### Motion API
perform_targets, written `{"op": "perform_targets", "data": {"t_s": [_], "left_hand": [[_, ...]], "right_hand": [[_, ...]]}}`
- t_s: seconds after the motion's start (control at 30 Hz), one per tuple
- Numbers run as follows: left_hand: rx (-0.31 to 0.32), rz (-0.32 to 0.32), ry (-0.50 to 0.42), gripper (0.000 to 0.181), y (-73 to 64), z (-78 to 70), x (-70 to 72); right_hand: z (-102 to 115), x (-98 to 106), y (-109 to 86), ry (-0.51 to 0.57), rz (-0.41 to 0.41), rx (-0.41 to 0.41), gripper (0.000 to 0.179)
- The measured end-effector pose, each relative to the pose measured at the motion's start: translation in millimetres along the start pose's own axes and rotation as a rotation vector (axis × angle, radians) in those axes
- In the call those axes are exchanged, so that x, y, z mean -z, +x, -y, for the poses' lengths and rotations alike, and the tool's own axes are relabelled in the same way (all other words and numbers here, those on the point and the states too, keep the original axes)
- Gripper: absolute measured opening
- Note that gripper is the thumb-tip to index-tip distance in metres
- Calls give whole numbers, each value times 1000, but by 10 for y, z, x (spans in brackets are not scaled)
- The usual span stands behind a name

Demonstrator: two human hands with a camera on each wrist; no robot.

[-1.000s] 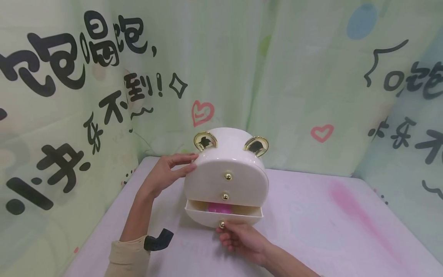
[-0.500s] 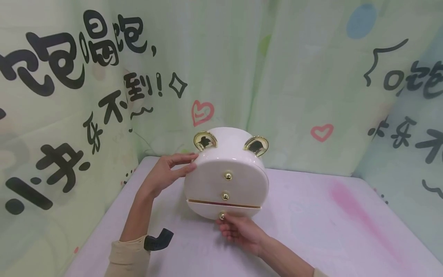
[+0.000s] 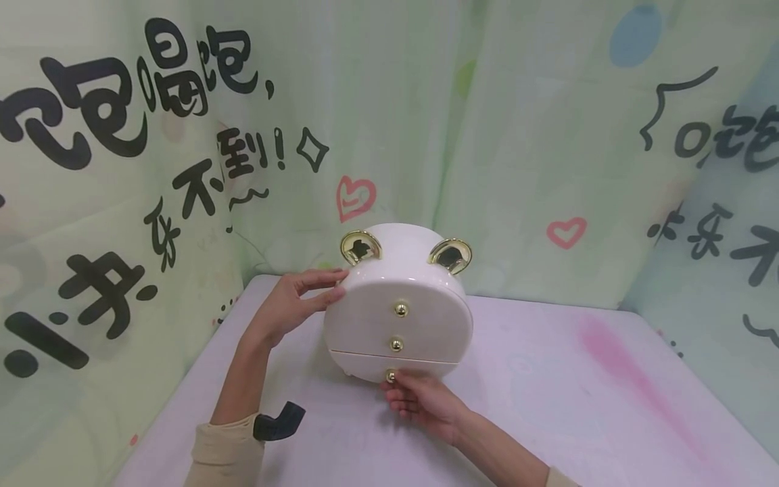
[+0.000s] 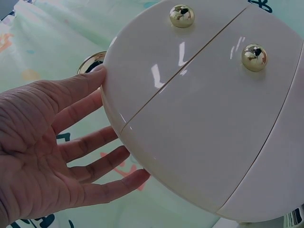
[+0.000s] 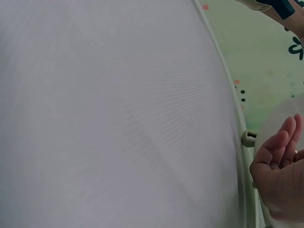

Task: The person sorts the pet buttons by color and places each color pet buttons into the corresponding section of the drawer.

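Note:
A white rounded drawer box [image 3: 365,318] with two gold-rimmed ears stands on the table, its front carrying gold knobs one above another. The bottom drawer [image 3: 359,365] sits flush with the front, only a thin seam showing above it. My right hand [image 3: 429,406] pinches the lowest gold knob [image 3: 391,376] between thumb and finger. On the box's left side my left hand [image 3: 289,308] rests with fingers spread and nearly straight; the left wrist view shows its fingertips against the rounded edge. In the right wrist view, the right hand [image 5: 280,175] partly hides the box.
The table [image 3: 535,399] has a pale cover with a pink smear [image 3: 633,379] at the right. Green curtains [image 3: 517,135] with black lettering and red hearts hang behind and at both sides. A black strap piece [image 3: 280,421] juts from the left sleeve [image 3: 225,450].
The bottom drawer has slid back into the box, hiding the pink thing inside. My right hand has moved inward with the knob. My left hand has stayed in place.

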State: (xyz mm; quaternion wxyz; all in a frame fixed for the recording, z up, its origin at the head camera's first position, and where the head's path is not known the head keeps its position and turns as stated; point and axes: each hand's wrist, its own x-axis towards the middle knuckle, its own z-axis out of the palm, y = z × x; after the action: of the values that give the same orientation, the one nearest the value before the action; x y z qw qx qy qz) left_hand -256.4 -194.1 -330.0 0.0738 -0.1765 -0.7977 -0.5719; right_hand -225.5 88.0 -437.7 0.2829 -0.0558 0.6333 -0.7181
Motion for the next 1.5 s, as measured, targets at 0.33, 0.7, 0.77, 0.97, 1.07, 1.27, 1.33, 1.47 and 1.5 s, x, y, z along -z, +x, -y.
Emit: {"op": "perform_targets", "data": {"t_s": [0.33,0.7,0.77,0.97,1.07,1.27,1.33,1.47,1.5], "left_hand": [[-8,6,-2,40,3,3,-13],[-11,18,-21,39,38,40,-58],[-13,22,-21,39,47,48,-64],[-21,8,20,41,19,76,-23],[-22,-14,54,42,-36,96,0],[-28,-45,112,44,-115,107,-46],[-37,-56,117,45,-129,99,-68],[-67,-93,146,45,-186,74,-106],[-76,-105,158,45,-202,68,-118]], "right_hand": [[6,13,-1,-2,-15,1,33],[-41,25,-36,16,-12,0,37],[-27,23,-93,18,-16,-13,39],[132,79,-412,49,-17,-23,37],[258,158,-601,85,-5,-5,35],[453,371,-973,94,-70,68,29],[483,433,-1078,69,-115,99,28],[493,509,-1248,-63,-224,162,31],[489,518,-1283,-109,-256,183,33]]}}
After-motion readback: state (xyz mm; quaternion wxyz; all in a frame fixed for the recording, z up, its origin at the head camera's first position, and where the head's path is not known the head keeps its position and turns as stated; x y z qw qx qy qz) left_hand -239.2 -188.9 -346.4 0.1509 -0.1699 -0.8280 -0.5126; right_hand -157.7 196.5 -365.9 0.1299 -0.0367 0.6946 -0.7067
